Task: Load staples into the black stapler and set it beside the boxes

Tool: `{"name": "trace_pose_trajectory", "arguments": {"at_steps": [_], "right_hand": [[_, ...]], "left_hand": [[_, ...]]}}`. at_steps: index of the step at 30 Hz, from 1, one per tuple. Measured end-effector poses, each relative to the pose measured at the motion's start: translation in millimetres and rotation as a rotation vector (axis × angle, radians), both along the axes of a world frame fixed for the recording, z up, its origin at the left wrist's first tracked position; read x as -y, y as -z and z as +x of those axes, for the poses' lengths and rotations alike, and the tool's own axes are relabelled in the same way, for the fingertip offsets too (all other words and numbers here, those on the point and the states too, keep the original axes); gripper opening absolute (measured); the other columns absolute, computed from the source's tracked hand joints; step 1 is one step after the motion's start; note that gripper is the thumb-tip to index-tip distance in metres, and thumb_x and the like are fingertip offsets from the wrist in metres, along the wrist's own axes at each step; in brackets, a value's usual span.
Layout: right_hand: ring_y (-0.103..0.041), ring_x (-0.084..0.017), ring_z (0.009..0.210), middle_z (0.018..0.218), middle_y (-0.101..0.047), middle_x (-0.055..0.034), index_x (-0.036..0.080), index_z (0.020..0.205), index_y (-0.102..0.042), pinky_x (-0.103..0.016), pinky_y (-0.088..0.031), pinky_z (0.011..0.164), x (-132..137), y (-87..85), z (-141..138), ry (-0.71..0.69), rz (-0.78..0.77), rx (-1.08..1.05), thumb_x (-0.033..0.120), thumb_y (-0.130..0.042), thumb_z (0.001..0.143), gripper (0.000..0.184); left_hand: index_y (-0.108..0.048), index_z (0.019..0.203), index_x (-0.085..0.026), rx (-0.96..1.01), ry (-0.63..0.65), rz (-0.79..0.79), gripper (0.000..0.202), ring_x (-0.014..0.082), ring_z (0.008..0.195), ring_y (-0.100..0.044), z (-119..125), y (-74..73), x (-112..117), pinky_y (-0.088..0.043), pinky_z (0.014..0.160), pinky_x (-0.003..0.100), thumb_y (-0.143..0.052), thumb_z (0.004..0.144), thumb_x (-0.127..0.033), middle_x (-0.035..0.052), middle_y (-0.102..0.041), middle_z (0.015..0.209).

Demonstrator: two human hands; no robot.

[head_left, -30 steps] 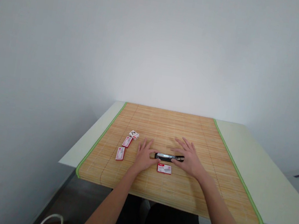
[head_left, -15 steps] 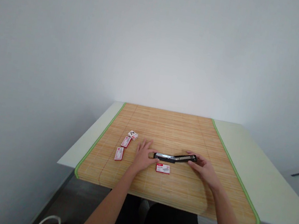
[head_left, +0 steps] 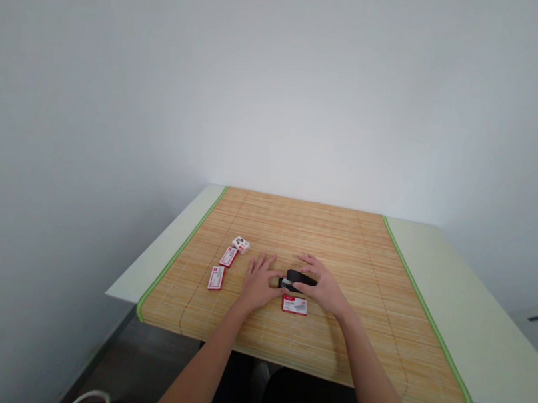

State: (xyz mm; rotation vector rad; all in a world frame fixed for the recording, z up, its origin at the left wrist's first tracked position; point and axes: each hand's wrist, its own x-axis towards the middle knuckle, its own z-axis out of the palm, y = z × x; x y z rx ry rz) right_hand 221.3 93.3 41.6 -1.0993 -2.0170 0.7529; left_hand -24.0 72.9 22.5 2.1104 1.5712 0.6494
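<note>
A black stapler (head_left: 298, 278) lies on the bamboo mat (head_left: 339, 239), its top arm folded over its base. My left hand (head_left: 256, 286) grips the base's left end between thumb and index finger, the other fingers spread on the mat. My right hand (head_left: 325, 289) holds the top arm from the right with thumb and fingers, covering the stapler's right part. Just in front of the stapler lies a red-and-white staple box (head_left: 294, 306), touched by neither hand.
Left of my left hand lie two more red-and-white boxes, one nearer (head_left: 216, 278) and one farther (head_left: 228, 257). Behind them sits a small white box (head_left: 241, 245) with a dark picture. The green-edged mat covers a white table (head_left: 445, 271) against a wall.
My right hand has moved left, swinging the stapler's top arm from laid-open at the right to over the base. My left hand has stayed at the base's left end.
</note>
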Motion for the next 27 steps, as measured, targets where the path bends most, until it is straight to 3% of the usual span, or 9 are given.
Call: {"name": "trace_pose_trajectory", "arguments": {"at_steps": [7,14,17,21,27], "right_hand": [[-0.037,-0.032,0.150,0.150,-0.057,-0.0072,0.027,0.107,-0.076,-0.058,-0.032,0.123,-2,10.3,-8,-0.002,0.005,0.091,0.047,-0.079,0.080,0.034],[-0.063,-0.028,0.127,0.135,-0.068,-0.0072,0.029,0.116,-0.074,-0.050,-0.047,0.114,13,13.4,21,0.026,-0.083,-0.031,0.049,-0.068,0.089,0.035],[-0.064,-0.029,0.125,0.131,-0.070,-0.0066,0.029,0.118,-0.074,-0.052,-0.046,0.114,23,17.9,32,0.070,-0.084,-0.048,0.049,-0.067,0.090,0.035],[-0.064,-0.029,0.124,0.128,-0.072,-0.0070,0.030,0.121,-0.073,-0.053,-0.046,0.114,33,20.7,39,0.137,-0.076,-0.041,0.046,-0.066,0.091,0.035],[-0.061,-0.029,0.122,0.122,-0.070,-0.0086,0.027,0.098,-0.073,-0.051,-0.047,0.110,48,23.1,40,0.259,0.064,0.001,0.041,-0.070,0.088,0.018]], "left_hand": [[-0.074,0.117,-0.037,0.020,0.016,0.017,0.043,0.0295,0.159,-0.013,-1,4.4,-1,0.003,0.129,0.055,-0.076,0.080,-0.058,-0.0032,-0.035,0.166],[-0.070,0.124,-0.033,0.078,-0.041,0.092,0.050,0.0289,0.155,-0.024,2,-1.4,6,-0.014,0.129,0.050,-0.082,0.078,-0.050,0.0005,-0.037,0.164],[-0.068,0.125,-0.030,0.197,-0.112,0.134,0.041,0.0260,0.144,-0.042,0,-5.7,14,-0.030,0.124,0.045,-0.074,0.086,-0.042,0.0049,-0.050,0.151],[-0.070,0.108,-0.028,0.312,-0.116,0.163,0.017,0.0228,0.120,-0.058,-4,-5.9,32,-0.044,0.111,0.042,-0.066,0.092,-0.033,0.0046,-0.062,0.119],[-0.070,0.115,-0.033,0.249,-0.005,0.171,0.033,0.0268,0.123,-0.056,0,-8.3,52,-0.043,0.110,0.047,-0.079,0.083,-0.038,0.0039,-0.060,0.123]]}}
